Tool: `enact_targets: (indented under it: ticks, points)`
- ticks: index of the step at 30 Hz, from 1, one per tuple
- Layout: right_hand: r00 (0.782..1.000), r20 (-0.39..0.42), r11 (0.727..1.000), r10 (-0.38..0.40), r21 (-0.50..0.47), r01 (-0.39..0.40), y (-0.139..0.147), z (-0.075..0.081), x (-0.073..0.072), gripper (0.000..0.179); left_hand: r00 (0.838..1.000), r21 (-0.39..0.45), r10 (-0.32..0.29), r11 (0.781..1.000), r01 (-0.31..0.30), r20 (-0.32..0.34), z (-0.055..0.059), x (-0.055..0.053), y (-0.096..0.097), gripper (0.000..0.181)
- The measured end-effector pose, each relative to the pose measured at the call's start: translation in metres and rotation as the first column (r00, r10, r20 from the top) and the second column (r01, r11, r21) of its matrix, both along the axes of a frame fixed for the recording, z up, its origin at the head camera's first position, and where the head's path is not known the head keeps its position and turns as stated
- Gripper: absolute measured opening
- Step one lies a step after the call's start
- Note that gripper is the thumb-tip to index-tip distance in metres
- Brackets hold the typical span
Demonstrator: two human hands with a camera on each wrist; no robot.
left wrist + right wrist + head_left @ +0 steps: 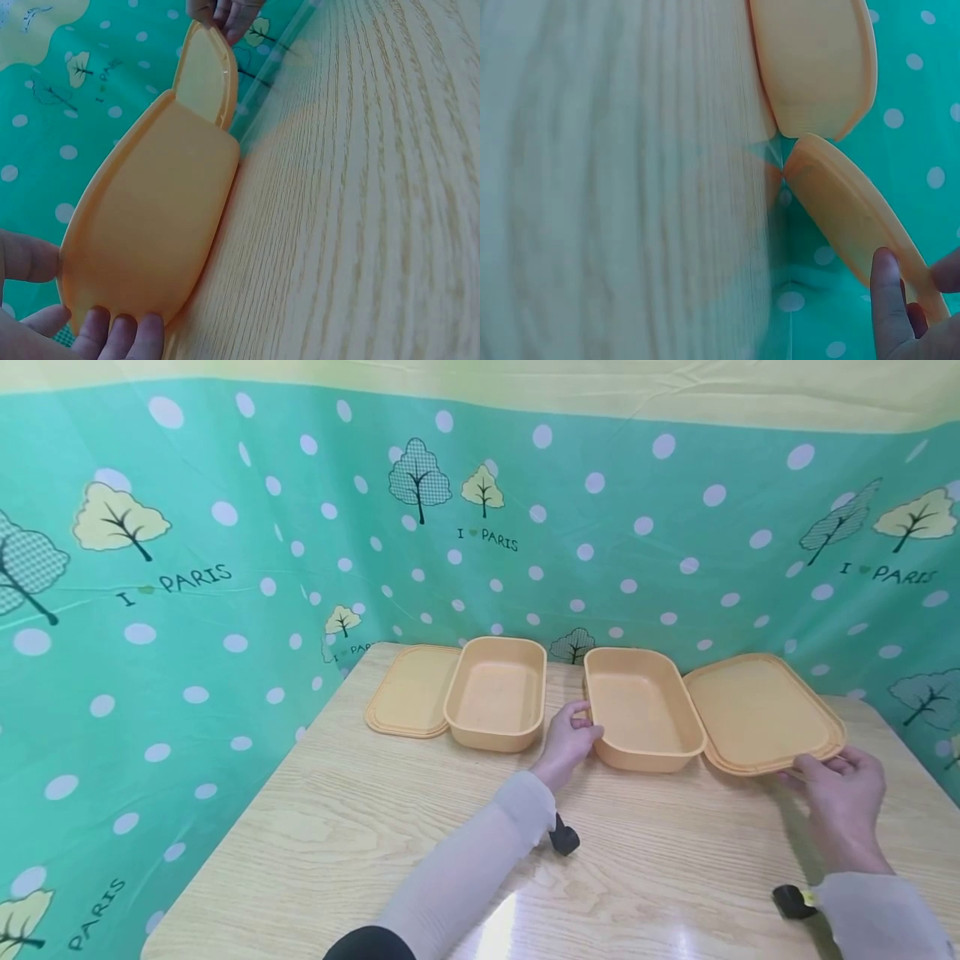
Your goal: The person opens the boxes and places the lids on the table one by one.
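A peach-coloured plastic food container (643,703), rectangular with rounded corners, stands uncovered on the table. My left hand (566,742) holds it by its left side; the left wrist view shows the thumb by the rim and several fingertips against the outer wall (154,225). To its right, my right hand (843,789) pinches the near right corner of a matching lid (765,714). That lid is tilted, its right part raised off the table and its left edge close beside the container. In the right wrist view, thumb and fingers lie on either side of the lid edge (847,202).
A second peach container (497,693) stands uncovered to the left, with another lid (415,691) lying flat beside it. Behind the wooden table (337,860) hangs a green dotted curtain (300,527). Black straps' ends (564,837) show at the wrists.
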State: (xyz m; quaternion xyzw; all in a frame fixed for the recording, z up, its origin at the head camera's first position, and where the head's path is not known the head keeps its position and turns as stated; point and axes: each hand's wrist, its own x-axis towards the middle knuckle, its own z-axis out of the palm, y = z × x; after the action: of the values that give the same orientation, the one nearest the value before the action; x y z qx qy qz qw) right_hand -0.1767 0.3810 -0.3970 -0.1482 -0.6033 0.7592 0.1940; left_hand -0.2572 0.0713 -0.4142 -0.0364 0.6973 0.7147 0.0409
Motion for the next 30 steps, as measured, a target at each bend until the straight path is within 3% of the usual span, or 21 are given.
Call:
enact_targets:
  ticks: [13,23,30]
  points:
    - [0.999,0.051,1.000,-0.015,-0.025,0.016,0.0009,0.0001,-0.0010,0.044,1.000,-0.007,0.003,1.000,-0.003,0.002,0.0007,-0.0005,-0.0001,0.050]
    - [0.990,0.131,0.999,-0.043,0.000,0.043,0.0006,0.0002,-0.0021,0.077,1.000,-0.011,0.003,1.000,-0.003,-0.003,0.0001,-0.0007,-0.0004,0.049]
    - [0.982,0.177,0.998,-0.067,0.004,0.067,0.0025,-0.0002,-0.0032,0.084,1.000,-0.014,0.005,1.000,-0.005,-0.003,0.0001,-0.0010,-0.0002,0.049]
